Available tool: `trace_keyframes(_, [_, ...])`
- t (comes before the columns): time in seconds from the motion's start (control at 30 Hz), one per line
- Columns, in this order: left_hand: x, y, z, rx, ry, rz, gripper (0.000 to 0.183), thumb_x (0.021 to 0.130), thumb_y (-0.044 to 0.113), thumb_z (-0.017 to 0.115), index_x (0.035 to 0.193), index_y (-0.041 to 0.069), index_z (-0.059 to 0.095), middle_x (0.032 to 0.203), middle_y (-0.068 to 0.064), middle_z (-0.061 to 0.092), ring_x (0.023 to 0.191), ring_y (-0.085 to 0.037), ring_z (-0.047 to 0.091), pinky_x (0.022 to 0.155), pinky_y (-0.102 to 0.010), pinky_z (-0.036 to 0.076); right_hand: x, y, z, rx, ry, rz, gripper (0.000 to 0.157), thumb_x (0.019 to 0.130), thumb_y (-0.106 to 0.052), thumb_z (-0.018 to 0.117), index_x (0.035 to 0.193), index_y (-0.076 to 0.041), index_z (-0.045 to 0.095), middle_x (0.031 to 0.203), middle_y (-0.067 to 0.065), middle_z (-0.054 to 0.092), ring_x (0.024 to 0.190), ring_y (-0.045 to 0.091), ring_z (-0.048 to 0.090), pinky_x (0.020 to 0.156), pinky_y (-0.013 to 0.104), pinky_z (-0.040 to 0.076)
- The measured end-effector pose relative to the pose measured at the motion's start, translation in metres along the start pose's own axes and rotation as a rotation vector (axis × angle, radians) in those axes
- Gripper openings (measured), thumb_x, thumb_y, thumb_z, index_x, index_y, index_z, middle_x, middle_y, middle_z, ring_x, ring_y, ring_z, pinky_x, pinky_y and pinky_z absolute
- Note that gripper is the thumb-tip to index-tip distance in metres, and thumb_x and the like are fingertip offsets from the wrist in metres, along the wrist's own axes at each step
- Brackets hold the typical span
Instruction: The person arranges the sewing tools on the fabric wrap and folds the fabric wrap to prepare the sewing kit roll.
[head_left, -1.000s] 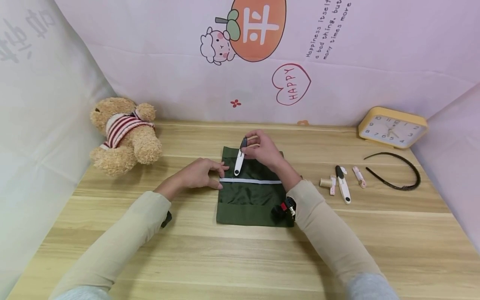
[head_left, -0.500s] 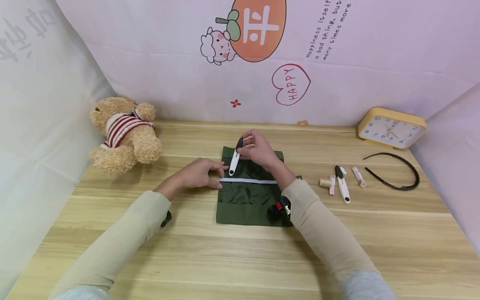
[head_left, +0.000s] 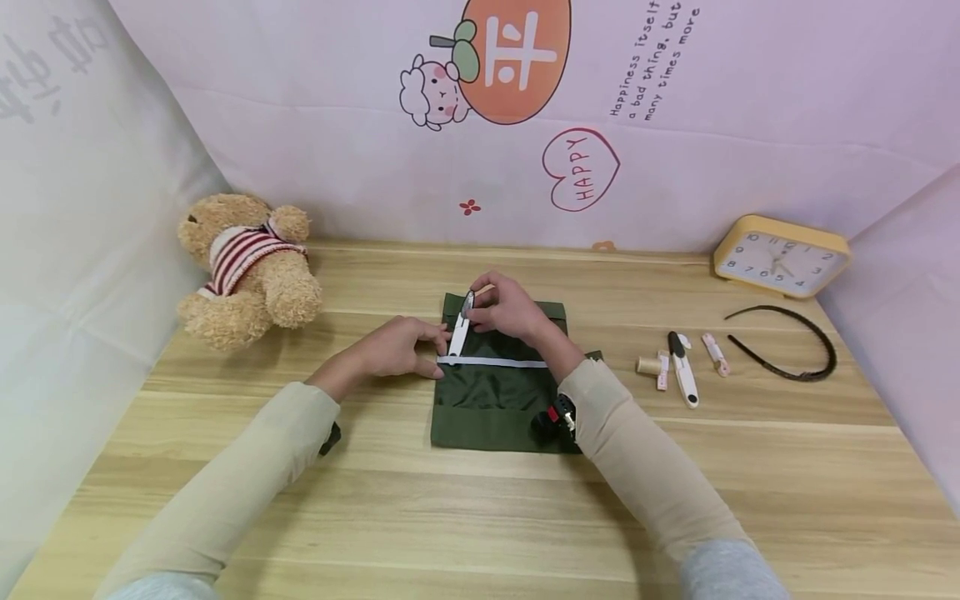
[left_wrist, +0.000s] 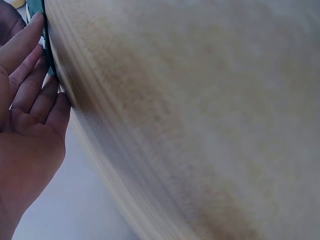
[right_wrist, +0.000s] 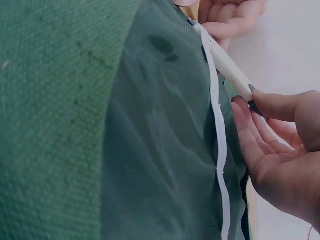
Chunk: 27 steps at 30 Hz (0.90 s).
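A dark green cloth organizer (head_left: 487,392) lies on the table, with a white elastic band (head_left: 502,362) running across it. Between right thumb and fingers, my right hand (head_left: 506,312) pinches the dark end of a slim white tool (head_left: 458,335). That tool slants over the cloth, and its white end meets the left part of the band; in the right wrist view, the tool (right_wrist: 230,70) passes behind the band there. My left hand (head_left: 397,346) touches the cloth's left edge, thumb below the band and forefinger above it. The left wrist view shows its fingers (left_wrist: 37,95) fairly straight along that edge.
To the right lie a matching white-and-black tool (head_left: 682,371), a thread spool (head_left: 648,365), two small pink-and-white pieces and a black headband (head_left: 821,346). A yellow clock (head_left: 782,256) stands at the back right. A teddy bear (head_left: 251,271) sits at the back left.
My right hand has moved left and a little toward me, bringing the white end of the slim tool down from above the cloth to the band. The left hand stays in place.
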<state>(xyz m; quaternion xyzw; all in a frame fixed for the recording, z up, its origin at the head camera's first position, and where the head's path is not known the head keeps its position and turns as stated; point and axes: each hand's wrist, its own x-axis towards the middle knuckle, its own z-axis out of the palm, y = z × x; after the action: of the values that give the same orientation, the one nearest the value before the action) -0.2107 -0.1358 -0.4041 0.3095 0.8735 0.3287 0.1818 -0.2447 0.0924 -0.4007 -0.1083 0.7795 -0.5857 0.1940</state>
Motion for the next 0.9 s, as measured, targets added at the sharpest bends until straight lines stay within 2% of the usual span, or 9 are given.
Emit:
trace_keyframes(0.37, [-0.0012,0.0016,0.0004,0.007,-0.007,-0.006,0.017,0.083,0.015,0.086,0.093,0.013,0.073,0.141,-0.015,0.059,0.139,-0.032,0.048,0.115,-0.046,0.034,0.0014,0.0037,0.0020,-0.050,-0.020,-0.001,0.036,0.097,0.004,0.064,0.130,0.003,0.050,0.110,0.023,0.063,0.087,0.031,0.069,0.078,0.039,0.060])
trace_keyframes(0.67, [-0.0031,0.0027,-0.0009,0.040,-0.024,-0.005,0.017,0.085,0.018,0.085,0.098,0.015,0.074,0.150,-0.012,0.051,0.141,-0.032,0.044,0.113,-0.047,0.037,0.0024,0.0037,0.0035,-0.116,-0.037,0.014,0.039,0.098,0.002,0.064,0.133,0.005,0.049,0.114,0.025,0.063,0.093,0.034,0.069,0.080,0.037,0.060])
trace_keyframes(0.9, [-0.0051,0.0021,0.0007,0.037,-0.016,0.024,0.016,0.085,0.016,0.084,0.098,0.013,0.074,0.152,-0.012,0.048,0.140,-0.032,0.045,0.111,-0.047,0.040,0.0020,-0.0002,0.0038,-0.180,-0.061,0.016,0.040,0.097,0.001,0.065,0.133,0.007,0.051,0.114,0.026,0.064,0.093,0.035,0.070,0.080,0.036,0.060])
